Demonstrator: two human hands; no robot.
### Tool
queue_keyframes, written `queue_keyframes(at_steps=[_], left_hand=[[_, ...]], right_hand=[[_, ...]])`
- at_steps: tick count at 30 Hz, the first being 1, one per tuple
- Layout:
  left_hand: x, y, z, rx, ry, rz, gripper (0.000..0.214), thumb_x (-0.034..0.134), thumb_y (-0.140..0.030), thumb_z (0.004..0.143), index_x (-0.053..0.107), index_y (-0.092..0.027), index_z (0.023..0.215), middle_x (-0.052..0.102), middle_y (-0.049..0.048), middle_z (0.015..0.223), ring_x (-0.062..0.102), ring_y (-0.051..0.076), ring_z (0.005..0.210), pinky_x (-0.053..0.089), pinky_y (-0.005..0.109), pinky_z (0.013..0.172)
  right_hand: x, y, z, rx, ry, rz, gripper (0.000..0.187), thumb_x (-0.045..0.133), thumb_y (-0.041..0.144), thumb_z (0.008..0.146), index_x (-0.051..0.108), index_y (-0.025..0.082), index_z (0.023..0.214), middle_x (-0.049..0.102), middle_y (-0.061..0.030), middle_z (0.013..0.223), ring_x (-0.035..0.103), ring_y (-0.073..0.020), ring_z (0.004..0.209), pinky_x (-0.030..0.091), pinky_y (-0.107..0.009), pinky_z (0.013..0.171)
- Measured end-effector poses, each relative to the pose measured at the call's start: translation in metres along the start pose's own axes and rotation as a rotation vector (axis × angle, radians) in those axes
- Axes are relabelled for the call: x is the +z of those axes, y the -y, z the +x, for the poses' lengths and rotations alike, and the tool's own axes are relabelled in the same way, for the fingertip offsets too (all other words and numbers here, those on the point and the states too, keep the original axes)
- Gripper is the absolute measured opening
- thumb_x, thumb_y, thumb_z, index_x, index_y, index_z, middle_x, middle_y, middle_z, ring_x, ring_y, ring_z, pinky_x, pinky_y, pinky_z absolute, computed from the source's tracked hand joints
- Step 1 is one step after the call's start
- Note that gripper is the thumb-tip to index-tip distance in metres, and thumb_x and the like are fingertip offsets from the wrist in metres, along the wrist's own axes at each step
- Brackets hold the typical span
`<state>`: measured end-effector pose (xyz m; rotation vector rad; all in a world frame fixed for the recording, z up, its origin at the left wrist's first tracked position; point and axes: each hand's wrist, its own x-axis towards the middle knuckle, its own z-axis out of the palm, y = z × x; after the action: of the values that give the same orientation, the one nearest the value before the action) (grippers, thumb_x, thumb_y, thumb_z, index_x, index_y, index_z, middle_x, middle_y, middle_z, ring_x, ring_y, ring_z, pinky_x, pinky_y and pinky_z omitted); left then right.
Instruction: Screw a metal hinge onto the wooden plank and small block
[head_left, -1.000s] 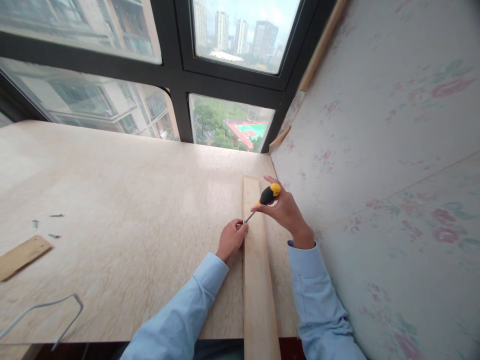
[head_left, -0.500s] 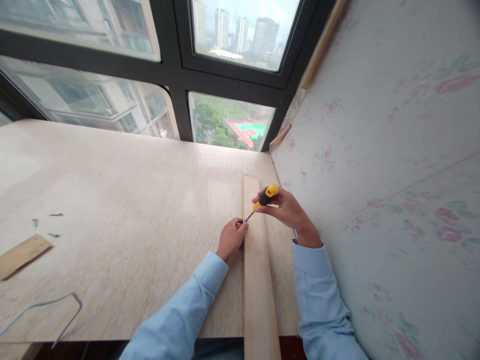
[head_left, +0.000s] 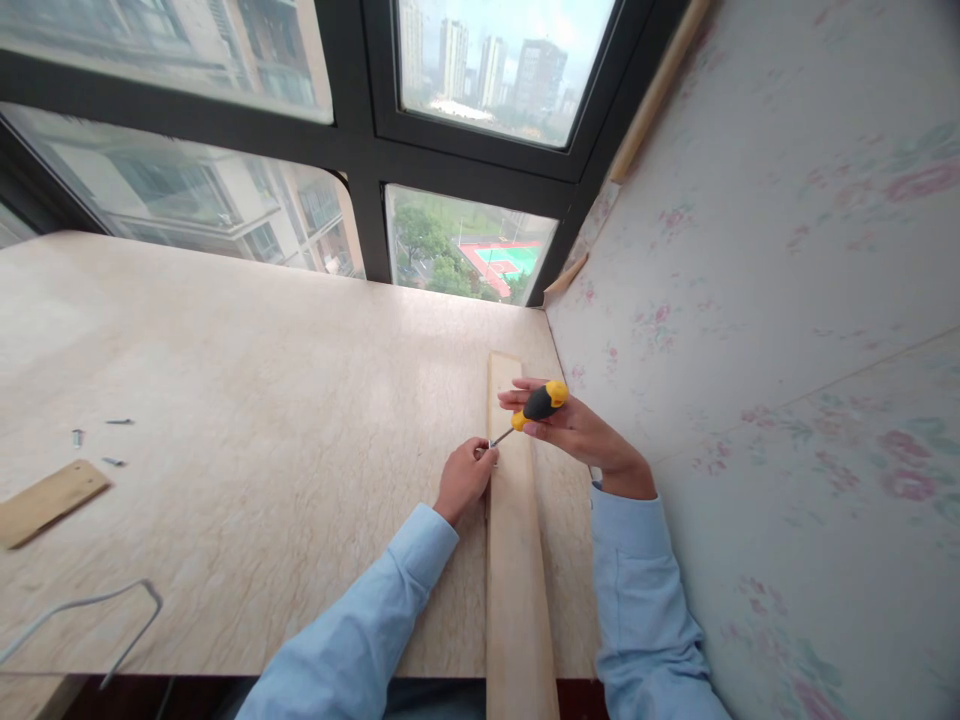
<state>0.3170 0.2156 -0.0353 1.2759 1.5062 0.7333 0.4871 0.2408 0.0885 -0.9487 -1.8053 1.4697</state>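
A long pale wooden board (head_left: pixel 517 560) lies lengthwise on the stone sill, its near end running past the front edge. My right hand (head_left: pixel 581 430) holds a screwdriver (head_left: pixel 544 402) with a yellow and black handle, some fingers stretched out over the board. The shaft slants down and left to my left hand (head_left: pixel 466 478). At the board's left edge, the thumb and fingers of that hand pinch a small metal screw (head_left: pixel 492 452) at the screwdriver's tip. Fingers cover much of the screw.
Several loose screws (head_left: pixel 114 462) lie on the left of the sill (head_left: pixel 300 420), by a short wooden piece (head_left: pixel 56 502) with holes. A grey-white cable (head_left: pixel 90 600) bends near the front edge. Flowered wallpaper (head_left: pixel 787 400) borders the right side; windows (head_left: pixel 472 240) stand behind.
My right hand has shifted slightly right and down, its fingers loosening and spreading around the screwdriver handle. My left hand keeps its pinch at the board's edge. The view has shifted slightly.
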Motion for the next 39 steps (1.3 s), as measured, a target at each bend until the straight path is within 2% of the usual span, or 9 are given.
queue_keyframes(at_steps=[3,7,11,20,23,27,30,35,39], left_hand=[[0.0,0.0,0.0,0.005,0.002,-0.008,0.028,0.053,-0.034,0.085,0.068,-0.016,0.1,0.07,0.0075,0.09,0.063,0.015,0.077,0.047,0.022,0.065],[0.0,0.0,0.0,0.011,0.003,-0.007,0.028,0.053,-0.033,0.084,0.068,-0.015,0.1,0.07,0.0075,0.088,0.063,0.016,0.076,0.047,0.022,0.064],[0.001,0.001,0.001,0.016,0.002,-0.01,0.029,0.052,-0.033,0.084,0.068,-0.015,0.099,0.07,0.0075,0.09,0.063,0.015,0.076,0.046,0.021,0.063],[0.001,0.0,0.0,-0.008,-0.008,-0.001,0.03,0.053,-0.034,0.084,0.068,-0.015,0.101,0.07,0.0073,0.088,0.063,0.015,0.074,0.045,0.022,0.062],[0.001,0.0,0.0,-0.005,-0.01,-0.007,0.029,0.052,-0.035,0.085,0.068,-0.016,0.1,0.07,0.0066,0.088,0.063,0.015,0.074,0.044,0.022,0.061],[0.0,0.0,-0.001,0.0,-0.004,-0.011,0.028,0.052,-0.034,0.084,0.067,-0.016,0.099,0.07,0.0061,0.085,0.062,0.015,0.073,0.043,0.022,0.06],[0.0,-0.001,-0.001,0.004,-0.006,-0.01,0.027,0.052,-0.034,0.084,0.067,-0.015,0.097,0.069,0.006,0.083,0.062,0.015,0.072,0.043,0.022,0.059],[0.0,-0.002,-0.001,-0.004,-0.013,0.0,0.027,0.053,-0.033,0.084,0.068,-0.016,0.098,0.07,0.0058,0.084,0.062,0.014,0.072,0.044,0.022,0.06],[0.001,0.001,0.0,-0.001,-0.02,0.003,0.029,0.053,-0.035,0.085,0.068,-0.016,0.1,0.07,0.0065,0.087,0.063,0.015,0.073,0.045,0.022,0.061]], right_hand=[[0.002,0.002,0.004,0.002,-0.068,-0.03,0.046,0.073,0.043,0.079,0.058,0.021,0.116,0.068,-0.0113,0.118,0.063,-0.0246,0.116,0.049,-0.046,0.102],[0.006,-0.005,0.014,0.03,-0.411,-0.267,0.046,0.085,0.05,0.059,0.06,0.018,0.082,0.072,-0.0064,0.086,0.069,-0.0239,0.081,0.058,-0.039,0.076],[0.009,-0.012,0.022,0.123,-0.632,-0.492,0.054,0.086,0.053,0.053,0.057,0.02,0.082,0.064,0.0,0.067,0.062,-0.0196,0.064,0.054,-0.035,0.064],[-0.001,0.001,0.001,0.004,-0.062,-0.055,0.054,0.072,0.043,0.079,0.05,0.025,0.125,0.061,-0.0114,0.131,0.057,-0.0242,0.122,0.048,-0.044,0.102],[0.002,0.004,0.004,0.017,-0.184,-0.105,0.046,0.077,0.045,0.074,0.059,0.022,0.11,0.071,-0.01,0.11,0.066,-0.0253,0.106,0.053,-0.043,0.093],[0.01,-0.003,0.017,0.1,-0.533,-0.439,0.047,0.086,0.051,0.056,0.058,0.019,0.077,0.07,-0.0047,0.075,0.067,-0.0239,0.074,0.055,-0.037,0.069],[0.01,-0.01,0.022,0.147,-0.617,-0.563,0.051,0.086,0.053,0.054,0.056,0.02,0.078,0.063,-0.0005,0.064,0.063,-0.0218,0.066,0.052,-0.035,0.064],[-0.001,-0.013,0.009,0.061,-0.258,-0.118,0.065,0.082,0.045,0.066,0.047,0.024,0.117,0.067,-0.0082,0.114,0.065,-0.0227,0.104,0.054,-0.038,0.087],[-0.005,-0.003,-0.002,-0.002,-0.03,0.002,0.05,0.074,0.035,0.078,0.047,0.026,0.12,0.061,-0.0095,0.128,0.057,-0.0229,0.123,0.048,-0.043,0.101]])
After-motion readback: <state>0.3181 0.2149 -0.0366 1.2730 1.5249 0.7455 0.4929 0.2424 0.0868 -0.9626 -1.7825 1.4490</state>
